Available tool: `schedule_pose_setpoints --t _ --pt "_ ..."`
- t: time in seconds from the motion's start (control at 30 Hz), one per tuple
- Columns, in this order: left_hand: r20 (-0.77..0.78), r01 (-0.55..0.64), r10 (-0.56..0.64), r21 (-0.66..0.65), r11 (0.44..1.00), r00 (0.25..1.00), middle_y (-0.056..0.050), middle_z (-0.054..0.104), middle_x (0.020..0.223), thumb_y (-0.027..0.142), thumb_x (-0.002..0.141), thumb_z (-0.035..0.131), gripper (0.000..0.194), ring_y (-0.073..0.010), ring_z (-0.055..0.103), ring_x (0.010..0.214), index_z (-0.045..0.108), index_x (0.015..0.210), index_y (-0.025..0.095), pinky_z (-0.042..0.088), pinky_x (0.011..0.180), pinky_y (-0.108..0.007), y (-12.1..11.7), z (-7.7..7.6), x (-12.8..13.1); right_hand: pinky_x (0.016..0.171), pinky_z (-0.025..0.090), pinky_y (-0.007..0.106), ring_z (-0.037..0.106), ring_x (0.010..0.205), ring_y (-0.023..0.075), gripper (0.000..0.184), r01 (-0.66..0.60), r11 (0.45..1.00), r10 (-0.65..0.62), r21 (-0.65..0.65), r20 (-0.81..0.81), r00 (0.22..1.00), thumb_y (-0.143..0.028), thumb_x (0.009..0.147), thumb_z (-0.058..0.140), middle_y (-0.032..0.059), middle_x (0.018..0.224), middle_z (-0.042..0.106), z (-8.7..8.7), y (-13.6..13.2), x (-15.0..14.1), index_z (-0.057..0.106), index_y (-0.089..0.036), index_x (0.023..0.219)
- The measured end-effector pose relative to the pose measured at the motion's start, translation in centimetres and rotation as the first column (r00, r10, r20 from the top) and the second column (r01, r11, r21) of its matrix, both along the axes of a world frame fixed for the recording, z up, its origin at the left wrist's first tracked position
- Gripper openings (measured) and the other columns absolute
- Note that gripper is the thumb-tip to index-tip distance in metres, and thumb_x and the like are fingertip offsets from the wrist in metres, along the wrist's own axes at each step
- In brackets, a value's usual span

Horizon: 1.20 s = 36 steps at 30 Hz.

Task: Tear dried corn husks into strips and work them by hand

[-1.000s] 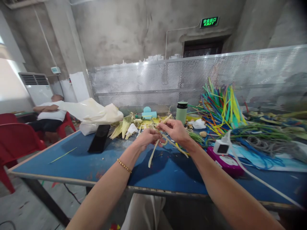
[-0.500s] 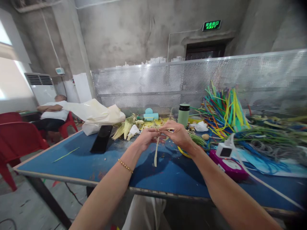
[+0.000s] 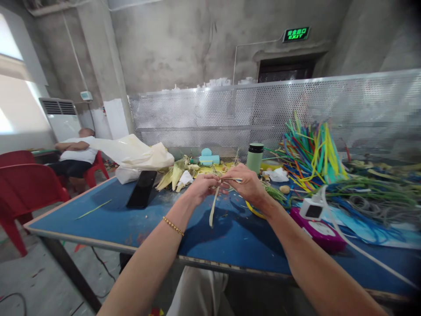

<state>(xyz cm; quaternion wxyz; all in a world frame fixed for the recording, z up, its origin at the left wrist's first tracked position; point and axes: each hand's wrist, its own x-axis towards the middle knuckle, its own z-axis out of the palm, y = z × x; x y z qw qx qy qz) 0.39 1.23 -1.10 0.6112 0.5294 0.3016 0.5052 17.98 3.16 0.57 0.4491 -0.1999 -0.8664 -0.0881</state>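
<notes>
A long grey perforated metal panel bounds my reach along the far side. Before it, the blue-topped wooden-edged bench runs left to right; its near edge passes under both forearms. My widest stretch of blue surface lies at left-near, with one thin green strip on it. Far left, a crumpled whitish plastic bag crowds the edge. Far right, a bushy bundle of multicoloured flat strips blocks sideways movement, with a magenta plastic power box nearer, a white cable trailing from its plug towards the near right.

My left hand and right hand meet above the middle, each grip closed, fingertips together on pale narrow husk-like strips; one end hangs down between them. A black flat phone lies left of them; a pale green black-lidded bottle stands upright just beyond the right hand.
</notes>
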Motion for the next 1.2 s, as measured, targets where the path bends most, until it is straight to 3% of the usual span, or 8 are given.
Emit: schedule_pose_setpoints --t 0.2,0.43,0.73,0.83,1.0,1.2 --pt "-0.024 0.030 -0.030 0.015 0.999 0.999 -0.012 0.072 0.076 0.009 0.064 0.062 0.007 -0.0219 0.069 0.065 0.061 0.069 0.011 0.052 0.062 -0.032 0.08 -0.18 0.14 0.081 0.045 0.035 0.060 0.087 0.0201 0.015 -0.043 0.999 0.043 -0.025 -0.008 0.999 -0.022 0.088 0.058 0.0045 0.087 0.073 -0.27 0.11 -0.13 0.073 -0.022 0.087" --pt "-0.029 -0.037 0.036 -0.015 0.999 0.999 -0.011 0.071 0.074 0.005 0.063 0.058 0.012 -0.0163 0.066 0.058 0.064 0.073 0.010 0.051 0.058 -0.027 0.10 0.10 0.11 0.082 0.047 0.035 0.060 0.089 0.0200 0.015 -0.061 0.995 0.059 -0.076 -0.031 0.998 -0.021 0.089 0.056 0.0045 0.090 0.073 -0.32 -0.01 -0.19 0.071 -0.022 0.087" --pt "-0.053 -0.064 0.063 -0.019 0.998 0.997 -0.013 0.071 0.075 0.005 0.066 0.057 0.008 -0.0175 0.067 0.061 0.062 0.071 0.010 0.048 0.056 -0.025 0.06 0.14 0.11 0.081 0.048 0.037 0.061 0.088 0.0211 0.015 -0.043 0.997 0.041 -0.062 -0.033 0.999 -0.021 0.088 0.057 0.0057 0.088 0.073 -0.49 0.35 -0.01 0.072 -0.022 0.087" --pt "-0.039 -0.031 0.030 -0.021 0.999 0.999 -0.013 0.071 0.079 0.011 0.070 0.060 0.010 -0.0174 0.067 0.063 0.066 0.078 0.009 0.049 0.059 -0.026 -0.02 0.24 0.08 0.080 0.048 0.036 0.061 0.086 0.0204 0.016 -0.049 0.998 0.048 -0.049 -0.030 0.998 -0.020 0.088 0.057 0.0053 0.087 0.073 -0.42 0.34 0.01 0.072 -0.022 0.086" --pt "-0.023 0.003 -0.004 -0.019 1.000 1.000 -0.012 0.072 0.080 0.035 0.079 0.065 0.027 -0.0161 0.066 0.063 0.069 0.090 0.011 0.048 0.057 -0.024 -0.05 0.19 -0.01 0.077 0.049 0.035 0.061 0.082 0.0200 0.017 -0.049 0.998 0.048 -0.050 -0.020 0.999 -0.019 0.087 0.057 0.0050 0.081 0.073 -0.21 0.06 0.01 0.073 -0.021 0.084" --pt "0.028 -0.089 0.091 -0.065 0.994 0.995 -0.010 0.069 0.068 0.019 0.074 0.069 0.011 -0.0151 0.065 0.058 0.067 0.076 0.009 0.048 0.055 -0.024 0.11 -0.06 0.19 0.086 0.047 0.039 0.063 0.090 0.0199 0.019 -0.091 0.995 0.091 -0.040 0.000 0.996 -0.016 0.087 0.056 0.0050 0.093 0.074 -0.31 0.19 -0.13 0.074 -0.023 0.085"
